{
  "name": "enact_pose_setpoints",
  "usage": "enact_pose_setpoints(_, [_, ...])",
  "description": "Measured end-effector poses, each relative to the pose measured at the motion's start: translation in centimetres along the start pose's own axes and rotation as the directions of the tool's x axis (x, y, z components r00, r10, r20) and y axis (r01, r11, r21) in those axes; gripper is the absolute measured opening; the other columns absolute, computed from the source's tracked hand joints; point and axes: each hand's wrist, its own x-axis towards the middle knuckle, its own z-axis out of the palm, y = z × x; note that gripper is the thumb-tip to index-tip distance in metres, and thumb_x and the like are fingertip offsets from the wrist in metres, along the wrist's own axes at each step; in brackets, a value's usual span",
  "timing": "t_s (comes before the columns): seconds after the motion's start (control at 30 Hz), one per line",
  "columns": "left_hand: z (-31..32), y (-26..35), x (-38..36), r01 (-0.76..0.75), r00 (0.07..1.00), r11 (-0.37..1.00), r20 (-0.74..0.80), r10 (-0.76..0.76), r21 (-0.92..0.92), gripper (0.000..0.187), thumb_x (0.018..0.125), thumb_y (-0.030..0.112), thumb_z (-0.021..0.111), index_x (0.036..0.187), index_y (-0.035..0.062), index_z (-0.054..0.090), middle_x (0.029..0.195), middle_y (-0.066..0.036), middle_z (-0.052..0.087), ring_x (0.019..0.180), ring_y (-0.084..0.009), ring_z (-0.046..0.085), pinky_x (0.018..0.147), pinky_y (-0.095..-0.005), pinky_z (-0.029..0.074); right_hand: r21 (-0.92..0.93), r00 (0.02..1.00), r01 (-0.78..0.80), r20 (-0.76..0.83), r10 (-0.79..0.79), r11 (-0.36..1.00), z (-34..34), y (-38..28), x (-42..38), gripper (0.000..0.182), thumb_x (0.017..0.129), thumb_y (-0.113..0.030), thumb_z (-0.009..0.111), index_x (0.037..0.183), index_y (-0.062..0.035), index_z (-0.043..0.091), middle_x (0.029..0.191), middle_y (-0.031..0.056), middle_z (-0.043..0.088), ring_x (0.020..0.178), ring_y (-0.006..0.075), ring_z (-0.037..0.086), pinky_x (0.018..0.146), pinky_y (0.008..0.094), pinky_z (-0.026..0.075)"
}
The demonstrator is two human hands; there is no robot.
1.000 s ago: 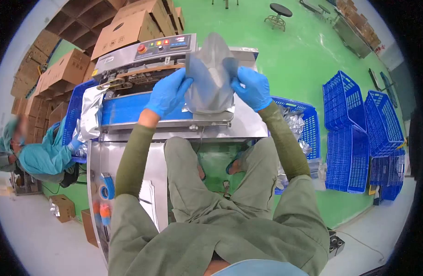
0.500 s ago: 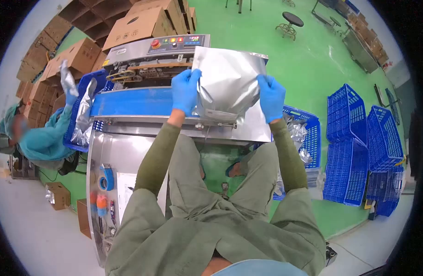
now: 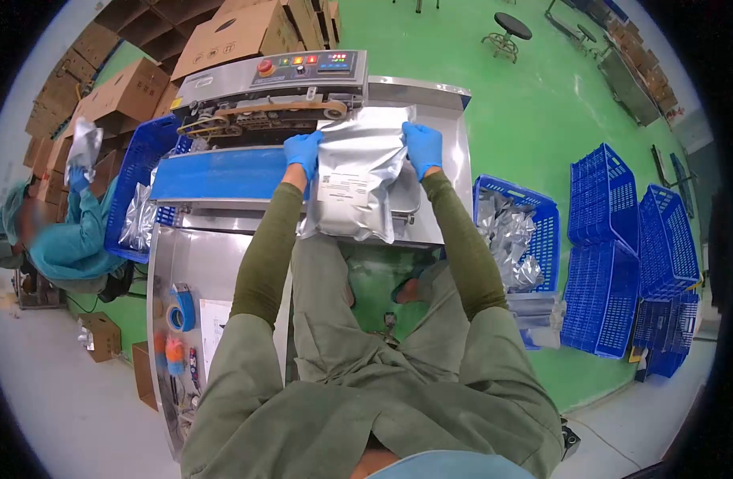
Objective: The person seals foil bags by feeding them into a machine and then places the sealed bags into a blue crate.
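Note:
A silver foil bag [image 3: 354, 184] with a printed white label is stretched between my two blue-gloved hands. My left hand [image 3: 303, 155] pinches its left side near the upper corner. On the opposite side, my right hand [image 3: 423, 149] grips the right edge close to the top. The bag's upper edge lies by the right end of the sealing machine [image 3: 278, 84], below its lit control panel. Its lower part hangs over the front edge of the steel table [image 3: 442, 188]. The blue conveyor belt [image 3: 223, 173] runs to the left of my left hand.
Foil bags fill a blue basket [image 3: 551, 231] at right and another blue basket [image 3: 120, 215] at left. Blue crates [image 3: 602, 199] stand farther right. A co-worker [image 3: 71, 235] at left holds up a foil bag. Blue tape [image 3: 181, 310] lies on the bench.
Both hands have come down and closer to me, drawing the bag lower and flatter, so its label now shows. The co-worker's raised bag has shifted left.

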Motion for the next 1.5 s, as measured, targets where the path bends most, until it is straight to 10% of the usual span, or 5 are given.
enact_pose_setpoints(0.27, [-9.4, -2.2, 1.5, -0.143, 0.926, 0.980, 0.368, 0.083, 0.137, 0.041, 0.098, 0.032, 0.042, 0.120, 0.0024, 0.060, 0.112, -0.009, 0.062, 0.099, -0.0174, 0.057, 0.091, -0.0341, 0.043, -0.431, 0.721, 0.693, 0.394, -0.570, 0.578, 6.0, 3.4, 1.5, 0.021, 0.082, -0.024, 0.057, 0.089, -0.0069, 0.068, 0.088, 0.0153, 0.067, 0.080, 0.0288, 0.064, 0.074, 0.0408, 0.050])
enact_pose_setpoints(0.5, [-28.1, -7.4, -4.8, -0.249, 0.888, -0.042, 0.245, 0.389, 0.968, 0.042, 0.096, 0.026, 0.053, 0.124, -0.0062, 0.054, 0.085, -0.016, 0.064, 0.064, -0.0258, 0.056, 0.057, -0.0378, 0.045, -0.529, 0.925, -0.294, -0.366, 0.099, 0.796, -22.7, 9.0, -9.6, 0.045, 0.083, -0.045, 0.055, 0.075, -0.0019, 0.067, 0.079, 0.0196, 0.066, 0.078, 0.0356, 0.064, 0.070, 0.0450, 0.049])
enact_pose_setpoints(0.77, [-33.5, -13.4, -20.6, 0.239, 0.874, 0.921, -0.480, -0.067, 0.307, 0.046, 0.096, 0.035, 0.051, 0.084, -0.0071, 0.064, 0.076, -0.008, 0.052, 0.070, -0.0211, 0.046, 0.067, -0.0366, 0.043, -0.858, 0.863, -0.496, -0.470, -0.187, -0.133, -48.4, 21.1, -30.1, 0.021, 0.074, -0.030, 0.065, 0.073, -0.0095, 0.064, 0.074, 0.0117, 0.063, 0.072, 0.0301, 0.061, 0.070, 0.0441, 0.045])
enact_pose_setpoints(1.27, [7.0, 13.5, -24.9, -0.700, 0.644, 0.712, 0.483, 0.594, 0.057, 0.092, 0.060, 0.018, 0.085, 0.137, 0.0015, 0.038, 0.138, -0.017, 0.043, 0.129, -0.0323, 0.038, 0.109, -0.0404, 0.031, -0.818, 0.638, 0.572, 0.394, -0.661, 0.065, -18.6, -21.3, -18.6, 0.008, 0.065, -0.014, 0.063, 0.058, -0.0127, 0.060, 0.058, 0.0067, 0.059, 0.052, 0.0256, 0.060, 0.058, 0.0455, 0.045])
enact_pose_setpoints(1.5, [2.6, 8.1, -13.5, -0.479, 0.824, 0.865, 0.415, 0.386, 0.147, 0.063, 0.069, 0.021, 0.082, 0.120, -0.0006, 0.053, 0.115, -0.014, 0.060, 0.105, -0.0223, 0.056, 0.090, -0.0352, 0.046, -0.483, 0.574, 0.802, 0.457, -0.679, 0.352, -3.3, -20.3, -13.7, 0.013, 0.077, -0.021, 0.063, 0.077, -0.0085, 0.064, 0.068, 0.0113, 0.062, 0.066, 0.0305, 0.063, 0.060, 0.0396, 0.047])
